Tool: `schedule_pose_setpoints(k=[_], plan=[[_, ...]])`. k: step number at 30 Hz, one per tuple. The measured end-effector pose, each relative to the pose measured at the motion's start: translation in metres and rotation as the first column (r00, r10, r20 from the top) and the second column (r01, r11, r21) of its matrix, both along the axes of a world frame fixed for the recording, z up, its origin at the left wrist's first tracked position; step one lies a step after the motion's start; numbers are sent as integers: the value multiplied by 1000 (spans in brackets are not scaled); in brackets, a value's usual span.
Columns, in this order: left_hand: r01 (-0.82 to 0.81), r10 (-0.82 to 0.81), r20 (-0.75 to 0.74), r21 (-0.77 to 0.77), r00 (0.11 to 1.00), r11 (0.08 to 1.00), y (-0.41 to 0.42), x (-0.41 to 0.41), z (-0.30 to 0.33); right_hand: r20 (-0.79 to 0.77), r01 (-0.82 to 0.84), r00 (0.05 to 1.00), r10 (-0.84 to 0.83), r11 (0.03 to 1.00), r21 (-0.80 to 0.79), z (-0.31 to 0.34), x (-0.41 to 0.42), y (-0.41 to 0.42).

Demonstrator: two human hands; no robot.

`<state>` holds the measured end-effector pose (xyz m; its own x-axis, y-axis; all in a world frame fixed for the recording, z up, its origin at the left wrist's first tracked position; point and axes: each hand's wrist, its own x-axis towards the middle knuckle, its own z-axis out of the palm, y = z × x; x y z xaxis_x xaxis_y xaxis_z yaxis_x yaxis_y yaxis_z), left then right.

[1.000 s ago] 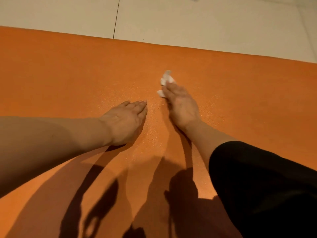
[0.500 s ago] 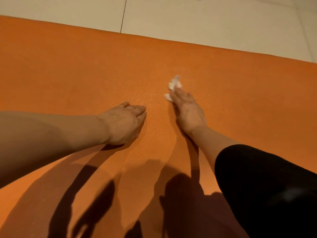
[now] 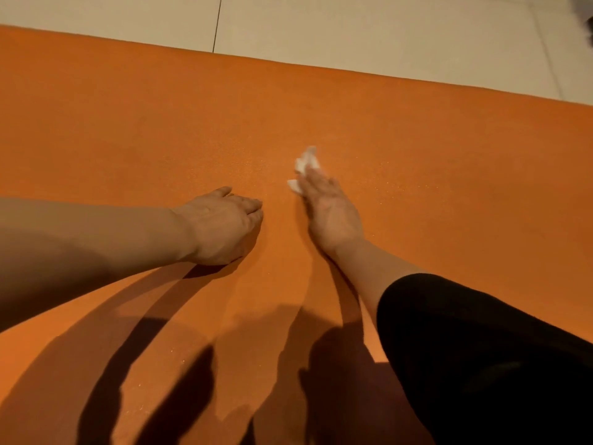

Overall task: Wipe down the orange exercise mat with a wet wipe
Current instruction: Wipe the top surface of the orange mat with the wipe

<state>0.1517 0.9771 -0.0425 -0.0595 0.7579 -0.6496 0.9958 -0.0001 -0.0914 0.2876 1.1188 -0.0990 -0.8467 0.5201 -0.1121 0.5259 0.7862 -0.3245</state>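
The left hand (image 3: pixel 221 224) rests flat, fingers straight, on the orange mat (image 3: pixel 128 130). Just beside it, the right hand (image 3: pixel 332 211) presses the crumpled white wet wipe (image 3: pixel 306 162) under straight fingers, mid-mat; broad bare mat reaches the far edge, tiled floor (image 3: pixel 369 30) beyond.

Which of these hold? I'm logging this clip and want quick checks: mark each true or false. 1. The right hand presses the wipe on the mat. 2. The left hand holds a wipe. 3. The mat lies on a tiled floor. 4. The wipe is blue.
1. True: the right hand presses the wipe on the mat.
2. False: the left hand rests flat on the mat, holding nothing.
3. True: the floor is pale tile.
4. False: it is white.
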Motion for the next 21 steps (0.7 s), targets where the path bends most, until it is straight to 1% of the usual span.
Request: schedule_pose_setpoints(k=[1,3,4,5,6,7,8,9,10,11,12,13,14,16,18,19,20,21], plan=[[-5,5,-1,-9,1000,1000,-1,0,1,3,141,990,-141,990,15,2,12,8],[-5,4,-5,-21,1000,1000,-3,2,4,6,378,925,-379,925,34,6,24,13],[-2,2,-2,-25,1000,1000,-4,4,4,10,442,897,-443,896,30,7,21,7],[2,-2,0,-23,1000,1000,-5,8,5,25,460,887,-461,888,15,8,16,-1],[7,-7,1,-18,1000,1000,-7,11,4,41,419,908,-418,908,-5,10,7,-12],[6,-6,4,-11,1000,1000,-8,14,3,43,315,949,-314,948,-39,9,-4,-25],[-1,1,17,-3,1000,1000,-9,17,2,42,169,985,-165,981,-93,10,-14,-37],[-7,7,32,10,999,1000,-9,20,2,49,23,999,-15,987,-161,10,-21,-48],[-8,7,36,27,999,1000,-11,21,2,62,-83,993,99,972,-221,10,-24,-55],[-6,5,31,34,1000,999,-14,22,3,75,-148,982,171,957,-249,10,-25,-55],[-6,6,19,23,1000,1000,-17,22,4,86,-172,976,199,953,-249,10,-22,-50],[-4,4,6,1,1000,1000,-21,23,5,95,-159,978,184,962,-222,10,-14,-45],[-4,4,-7,-20,1000,1000,-25,23,6,98,-111,987,130,978,-177,10,-4,-40],[-18,18,-11,-33,1000,999,-32,25,7,126,84,989,-76,995,-55,9,20,-27],[-28,28,-5,-27,1000,999,-36,28,9,204,310,926,-318,948,71,10,39,-20],[-32,32,-5,-24,999,999,-38,30,9,238,388,885,-400,917,96,12,41,-22],[-36,36,-4,-20,999,999,-40,31,8,261,428,862,-435,900,88,13,39,-27],[-37,37,-4,-15,999,999,-42,33,8,266,429,865,-426,902,50,15,33,-35]])
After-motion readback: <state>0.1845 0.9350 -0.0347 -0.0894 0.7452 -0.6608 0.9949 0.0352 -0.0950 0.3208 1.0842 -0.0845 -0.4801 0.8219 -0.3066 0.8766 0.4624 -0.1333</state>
